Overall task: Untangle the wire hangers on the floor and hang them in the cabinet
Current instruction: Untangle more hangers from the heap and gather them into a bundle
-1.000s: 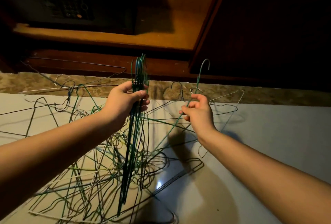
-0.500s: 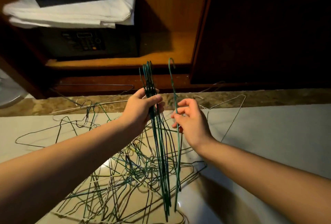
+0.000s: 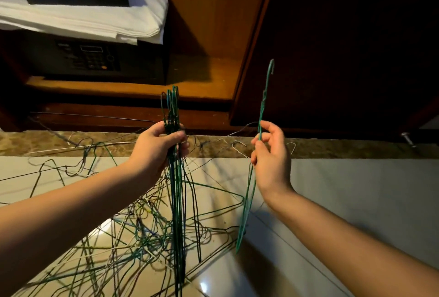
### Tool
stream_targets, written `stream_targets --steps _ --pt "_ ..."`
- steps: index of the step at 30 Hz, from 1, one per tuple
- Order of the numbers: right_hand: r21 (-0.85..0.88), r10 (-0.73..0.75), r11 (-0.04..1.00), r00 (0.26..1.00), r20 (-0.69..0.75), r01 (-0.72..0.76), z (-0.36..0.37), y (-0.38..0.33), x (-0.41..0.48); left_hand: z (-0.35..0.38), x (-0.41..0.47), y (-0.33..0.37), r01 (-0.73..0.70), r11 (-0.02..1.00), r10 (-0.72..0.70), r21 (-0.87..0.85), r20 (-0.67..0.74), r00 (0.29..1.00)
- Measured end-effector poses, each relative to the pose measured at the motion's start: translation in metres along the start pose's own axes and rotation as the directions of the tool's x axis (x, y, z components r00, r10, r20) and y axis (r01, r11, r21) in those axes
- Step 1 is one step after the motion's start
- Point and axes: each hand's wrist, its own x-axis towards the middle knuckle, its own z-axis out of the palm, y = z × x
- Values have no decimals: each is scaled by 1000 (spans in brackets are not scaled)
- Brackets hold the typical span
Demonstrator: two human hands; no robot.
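My left hand (image 3: 158, 148) grips a bundle of several green wire hangers (image 3: 177, 201) just below their hooks, holding them upright over the floor. My right hand (image 3: 270, 159) pinches the neck of a single green wire hanger (image 3: 263, 104), its hook up and its body hanging below my wrist, apart from the bundle. A tangled pile of green, white and dark wire hangers (image 3: 133, 232) lies on the pale tiled floor beneath and to the left. The open wooden cabinet (image 3: 213, 23) stands straight ahead.
On the cabinet's low shelf sits a dark safe (image 3: 90, 59) with folded white linen (image 3: 95, 21) on top. A dark cabinet door (image 3: 344, 47) stands at the right. A brown marble strip (image 3: 332, 148) edges the floor. A metal doorstop (image 3: 408, 138) sits at far right.
My right hand has moved right and up with the single green hanger, away from the bundle. My left hand has kept the bundle upright. The view has tilted up toward the cabinet.
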Motion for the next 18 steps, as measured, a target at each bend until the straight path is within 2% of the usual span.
stream_targets --steps 2,11,15,18 --pt "6 -3 1000 1000 24 3 -1 0 -1 3 0 0 -4 1000 4 -11 16 1000" --pt "-101 -8 994 956 293 39 28 9 -36 19 1 -7 12 997 -5 -76 93 996" --pt "-99 6 995 956 293 24 42 17 -39 22 4 -13 20 995 -11 -96 97 995" --pt "-95 20 995 955 296 8 50 25 -34 19 7 -17 15 999 -13 -34 53 999"
